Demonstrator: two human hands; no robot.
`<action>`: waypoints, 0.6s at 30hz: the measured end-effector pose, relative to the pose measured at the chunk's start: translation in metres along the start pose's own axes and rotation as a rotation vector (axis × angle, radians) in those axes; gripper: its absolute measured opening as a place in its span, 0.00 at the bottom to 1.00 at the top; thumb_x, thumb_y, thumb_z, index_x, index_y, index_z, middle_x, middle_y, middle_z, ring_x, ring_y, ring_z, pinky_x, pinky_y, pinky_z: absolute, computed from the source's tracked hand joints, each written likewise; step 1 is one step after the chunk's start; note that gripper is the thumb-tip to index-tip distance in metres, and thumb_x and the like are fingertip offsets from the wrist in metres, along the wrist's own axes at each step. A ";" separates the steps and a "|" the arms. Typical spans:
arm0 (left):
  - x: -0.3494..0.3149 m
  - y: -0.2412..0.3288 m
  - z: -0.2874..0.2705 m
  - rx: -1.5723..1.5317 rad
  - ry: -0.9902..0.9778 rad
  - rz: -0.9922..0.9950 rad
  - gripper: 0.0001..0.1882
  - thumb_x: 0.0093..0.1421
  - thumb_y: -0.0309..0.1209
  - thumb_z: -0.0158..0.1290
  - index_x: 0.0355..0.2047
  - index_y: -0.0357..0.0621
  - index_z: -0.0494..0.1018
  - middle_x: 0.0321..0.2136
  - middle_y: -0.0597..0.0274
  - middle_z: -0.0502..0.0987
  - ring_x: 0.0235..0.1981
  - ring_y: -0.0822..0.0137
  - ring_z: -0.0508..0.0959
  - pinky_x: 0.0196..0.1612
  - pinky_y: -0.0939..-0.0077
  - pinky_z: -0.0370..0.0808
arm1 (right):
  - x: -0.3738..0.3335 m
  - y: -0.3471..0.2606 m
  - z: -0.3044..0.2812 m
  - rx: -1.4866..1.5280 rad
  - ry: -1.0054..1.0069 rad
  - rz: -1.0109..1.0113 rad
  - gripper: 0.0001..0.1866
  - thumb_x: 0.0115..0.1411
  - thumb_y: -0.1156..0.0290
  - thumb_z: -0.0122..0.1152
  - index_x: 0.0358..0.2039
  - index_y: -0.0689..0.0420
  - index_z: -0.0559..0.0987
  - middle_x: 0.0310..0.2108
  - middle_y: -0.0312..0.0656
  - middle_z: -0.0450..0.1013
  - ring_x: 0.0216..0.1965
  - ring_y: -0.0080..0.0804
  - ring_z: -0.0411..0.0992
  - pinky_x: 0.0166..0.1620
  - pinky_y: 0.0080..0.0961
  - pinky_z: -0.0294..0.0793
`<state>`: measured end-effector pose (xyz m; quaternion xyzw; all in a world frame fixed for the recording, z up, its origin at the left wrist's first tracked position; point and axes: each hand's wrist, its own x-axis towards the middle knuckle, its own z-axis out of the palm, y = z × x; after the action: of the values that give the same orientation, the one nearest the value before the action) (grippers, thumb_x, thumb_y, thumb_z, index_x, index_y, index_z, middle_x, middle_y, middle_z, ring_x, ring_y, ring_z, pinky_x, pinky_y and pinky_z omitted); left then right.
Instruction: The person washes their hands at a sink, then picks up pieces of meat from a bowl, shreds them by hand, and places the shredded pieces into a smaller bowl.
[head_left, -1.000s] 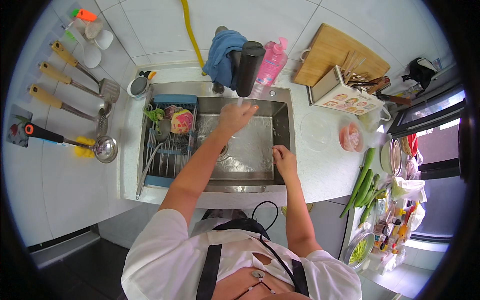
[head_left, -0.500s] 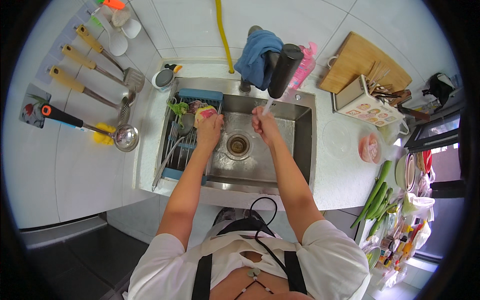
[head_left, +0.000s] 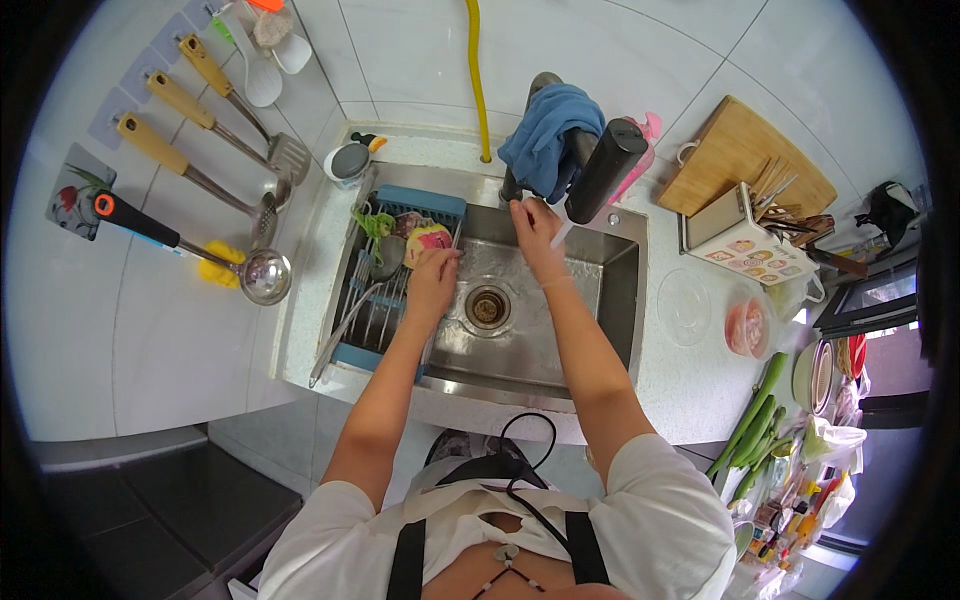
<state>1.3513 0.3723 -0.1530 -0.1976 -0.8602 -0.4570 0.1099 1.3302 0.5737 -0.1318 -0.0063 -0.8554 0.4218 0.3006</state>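
My left hand (head_left: 433,286) is at the right edge of the drying rack (head_left: 410,200), its fingers curled on the near edge of a pink-and-yellow piece (head_left: 427,240) whose kind I cannot make out. Leafy greens (head_left: 374,224) and a large metal spoon (head_left: 388,258) lie in the rack beside it. Over the back of the steel sink (head_left: 625,290), my right hand (head_left: 540,238) reaches up to the base of the black faucet (head_left: 606,170). Its fingertips are partly hidden there, so their grip is unclear. Water runs from the spout past my right wrist.
A blue cloth (head_left: 553,140) hangs over the faucet, with a pink bottle (head_left: 640,160) behind. Right of the sink are a clear lid (head_left: 685,306), a tub of pinkish food (head_left: 748,326), a utensil holder (head_left: 740,235) and green vegetables (head_left: 752,420). Ladles and spatulas (head_left: 195,170) hang at left.
My right hand has left the stream, where it was curled, and moved back to the faucet base. The left hand has drawn slightly toward me. The view has shifted a little.
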 end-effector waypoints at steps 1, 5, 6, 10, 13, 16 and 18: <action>-0.002 0.000 0.001 -0.012 -0.011 -0.023 0.10 0.55 0.28 0.46 0.36 0.39 0.72 0.32 0.53 0.73 0.33 0.57 0.73 0.37 0.72 0.69 | 0.002 0.004 0.000 0.254 -0.078 0.156 0.19 0.59 0.56 0.46 0.19 0.57 0.67 0.18 0.41 0.63 0.18 0.37 0.62 0.22 0.27 0.59; -0.007 -0.002 0.006 -0.037 -0.049 -0.083 0.10 0.56 0.29 0.46 0.35 0.38 0.72 0.30 0.54 0.73 0.31 0.59 0.73 0.35 0.72 0.69 | -0.006 0.017 -0.010 1.344 -0.373 0.706 0.23 0.61 0.52 0.41 0.14 0.53 0.62 0.14 0.31 0.55 0.15 0.19 0.54 0.15 0.15 0.48; -0.008 -0.004 0.008 -0.037 -0.057 -0.090 0.10 0.57 0.30 0.46 0.34 0.38 0.72 0.29 0.54 0.73 0.30 0.60 0.74 0.35 0.73 0.69 | -0.011 0.017 -0.013 1.636 -0.445 0.819 0.24 0.62 0.51 0.40 0.14 0.52 0.61 0.13 0.29 0.53 0.14 0.17 0.52 0.14 0.13 0.46; -0.008 -0.006 0.016 -0.127 -0.044 -0.128 0.09 0.56 0.31 0.46 0.32 0.40 0.73 0.27 0.52 0.73 0.32 0.53 0.73 0.36 0.67 0.68 | -0.034 0.026 -0.019 2.021 -0.524 0.834 0.21 0.61 0.52 0.40 0.17 0.52 0.61 0.12 0.28 0.49 0.12 0.17 0.48 0.12 0.13 0.46; -0.009 -0.006 0.018 -0.138 -0.076 -0.164 0.09 0.56 0.31 0.46 0.32 0.40 0.73 0.27 0.52 0.73 0.32 0.53 0.73 0.35 0.67 0.68 | -0.046 0.029 -0.022 2.130 -0.456 0.886 0.17 0.62 0.55 0.39 0.22 0.52 0.65 0.12 0.27 0.50 0.12 0.16 0.49 0.13 0.11 0.48; -0.010 -0.007 0.021 -0.152 -0.080 -0.176 0.10 0.56 0.32 0.46 0.32 0.40 0.73 0.27 0.52 0.73 0.31 0.53 0.73 0.35 0.66 0.68 | -0.048 0.026 -0.026 2.198 -0.407 0.874 0.16 0.61 0.54 0.42 0.25 0.52 0.68 0.13 0.28 0.51 0.13 0.15 0.51 0.13 0.10 0.49; -0.009 -0.004 0.020 -0.148 -0.082 -0.187 0.10 0.56 0.32 0.46 0.32 0.40 0.73 0.27 0.52 0.73 0.31 0.53 0.73 0.35 0.66 0.69 | -0.044 0.025 -0.026 2.254 -0.372 0.902 0.16 0.60 0.54 0.44 0.24 0.52 0.68 0.13 0.29 0.52 0.14 0.15 0.51 0.14 0.10 0.50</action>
<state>1.3580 0.3849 -0.1704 -0.1427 -0.8427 -0.5189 0.0168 1.3735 0.5964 -0.1602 0.0221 0.0365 0.9860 -0.1614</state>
